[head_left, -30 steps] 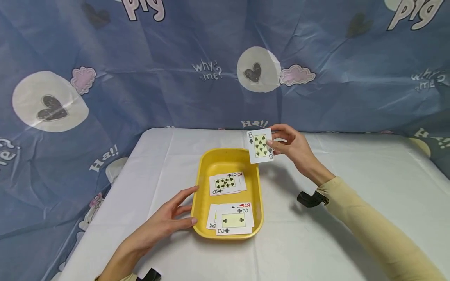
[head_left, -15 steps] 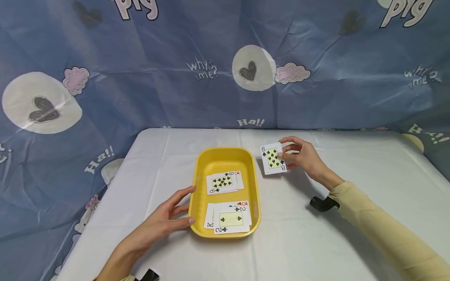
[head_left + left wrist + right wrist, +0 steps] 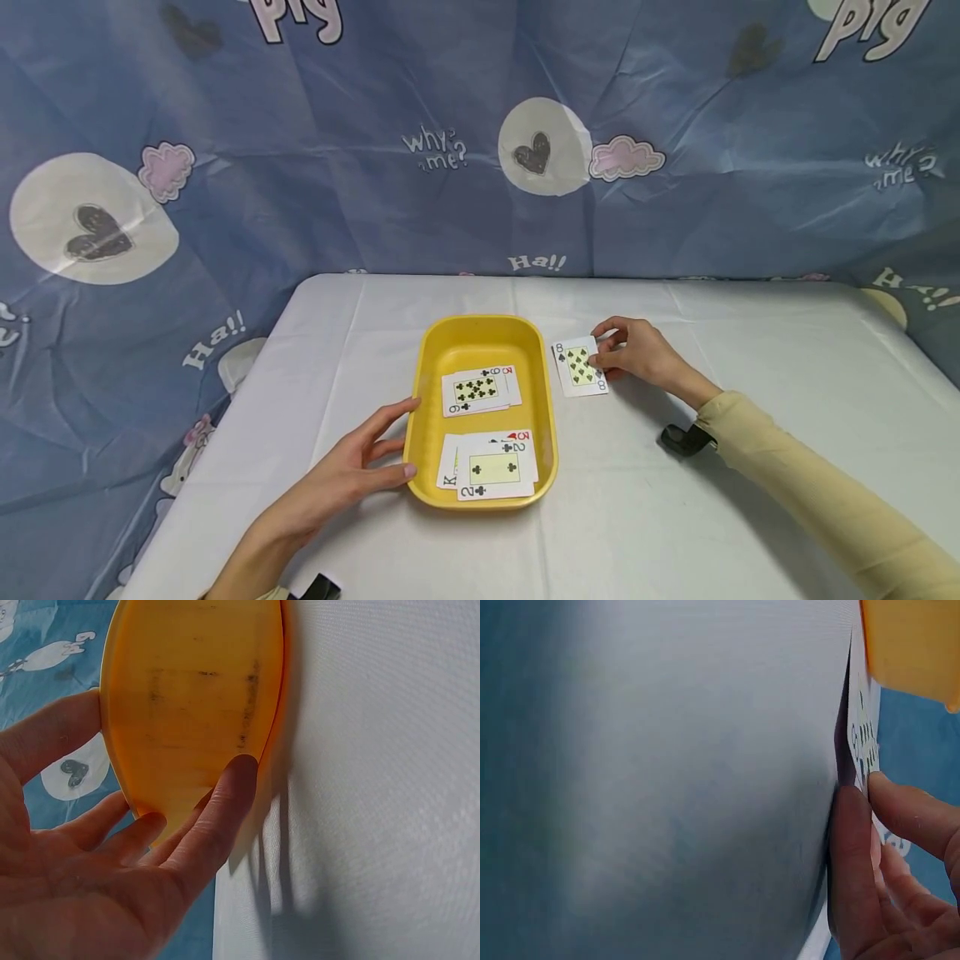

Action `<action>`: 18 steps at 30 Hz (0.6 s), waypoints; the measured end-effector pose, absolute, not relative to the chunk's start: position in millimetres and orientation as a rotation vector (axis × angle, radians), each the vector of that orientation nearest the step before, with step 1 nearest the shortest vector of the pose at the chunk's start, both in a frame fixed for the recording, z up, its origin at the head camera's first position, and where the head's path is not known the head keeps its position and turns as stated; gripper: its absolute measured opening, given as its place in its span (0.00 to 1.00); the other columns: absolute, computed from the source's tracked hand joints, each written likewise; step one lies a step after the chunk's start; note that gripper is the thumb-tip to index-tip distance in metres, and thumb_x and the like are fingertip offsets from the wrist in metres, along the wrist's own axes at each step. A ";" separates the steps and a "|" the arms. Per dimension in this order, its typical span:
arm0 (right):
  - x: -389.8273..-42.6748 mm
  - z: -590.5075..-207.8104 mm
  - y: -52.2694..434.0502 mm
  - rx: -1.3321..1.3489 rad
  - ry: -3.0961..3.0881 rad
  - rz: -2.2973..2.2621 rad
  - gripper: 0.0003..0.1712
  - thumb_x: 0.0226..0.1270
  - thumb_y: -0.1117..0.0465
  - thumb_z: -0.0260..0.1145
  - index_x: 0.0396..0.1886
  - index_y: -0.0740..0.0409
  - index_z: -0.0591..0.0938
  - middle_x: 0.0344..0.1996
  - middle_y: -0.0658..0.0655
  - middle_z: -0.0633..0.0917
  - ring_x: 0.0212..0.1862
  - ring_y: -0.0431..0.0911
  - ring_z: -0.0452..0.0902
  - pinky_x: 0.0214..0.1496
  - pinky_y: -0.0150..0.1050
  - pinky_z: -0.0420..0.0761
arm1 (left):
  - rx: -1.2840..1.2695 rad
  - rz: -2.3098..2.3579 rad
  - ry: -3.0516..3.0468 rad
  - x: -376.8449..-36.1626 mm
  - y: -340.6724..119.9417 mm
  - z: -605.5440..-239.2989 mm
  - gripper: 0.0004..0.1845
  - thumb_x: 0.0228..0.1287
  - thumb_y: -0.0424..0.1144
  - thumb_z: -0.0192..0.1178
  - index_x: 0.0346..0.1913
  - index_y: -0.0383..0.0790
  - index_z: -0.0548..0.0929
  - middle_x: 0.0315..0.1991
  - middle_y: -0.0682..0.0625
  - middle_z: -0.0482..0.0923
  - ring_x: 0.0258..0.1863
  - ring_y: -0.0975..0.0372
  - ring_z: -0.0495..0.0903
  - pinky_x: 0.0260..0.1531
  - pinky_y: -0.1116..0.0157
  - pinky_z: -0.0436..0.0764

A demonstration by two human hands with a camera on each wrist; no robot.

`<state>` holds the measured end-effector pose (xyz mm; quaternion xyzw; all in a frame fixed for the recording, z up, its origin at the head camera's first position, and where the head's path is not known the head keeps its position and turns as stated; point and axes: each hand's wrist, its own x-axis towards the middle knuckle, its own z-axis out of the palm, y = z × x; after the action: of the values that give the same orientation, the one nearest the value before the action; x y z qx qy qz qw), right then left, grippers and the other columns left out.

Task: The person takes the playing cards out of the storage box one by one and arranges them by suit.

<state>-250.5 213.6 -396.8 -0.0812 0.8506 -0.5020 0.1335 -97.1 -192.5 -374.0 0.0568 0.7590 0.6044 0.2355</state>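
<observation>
In the head view my right hand (image 3: 645, 354) pinches an eight of spades (image 3: 579, 367) face up, to the right of the yellow tray (image 3: 480, 340). The right wrist view has this card (image 3: 861, 735) nearly edge-on, with thumb above and fingers below, close over the white cloth. A dark gap shows beneath the card. My left hand (image 3: 341, 471) touches the tray's left side with extended fingers. Seen from the left wrist, thumb and fingers of that hand (image 3: 97, 877) rest against the tray's outer wall (image 3: 195, 697).
Two small overlapping piles of playing cards lie in the tray. A clubs card (image 3: 476, 389) tops the far pile, and a two of clubs (image 3: 495, 471) the near one. White cloth (image 3: 675, 533) covers the table, and a blue printed sheet (image 3: 375, 192) hangs behind it.
My right hand has carried the eight of spades from above the tray's far right corner rightward, then down toward the cloth beside the tray. The left hand stays at the tray's side.
</observation>
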 end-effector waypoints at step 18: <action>-244.8 -377.7 203.8 -0.499 2.433 -1.691 0.23 0.64 0.72 0.68 0.59 0.68 0.76 0.44 0.68 0.80 0.40 0.61 0.83 0.37 0.48 0.84 | 0.192 1.671 2.071 -96.6 -193.4 -374.2 0.40 0.63 0.39 0.68 0.75 0.55 0.61 0.76 0.53 0.51 0.66 0.52 0.69 0.59 0.52 0.69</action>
<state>-244.8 203.8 -377.7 -0.1657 0.8078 -0.5616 0.0684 -96.6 -193.4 -374.2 0.0699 0.7545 0.6089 0.2348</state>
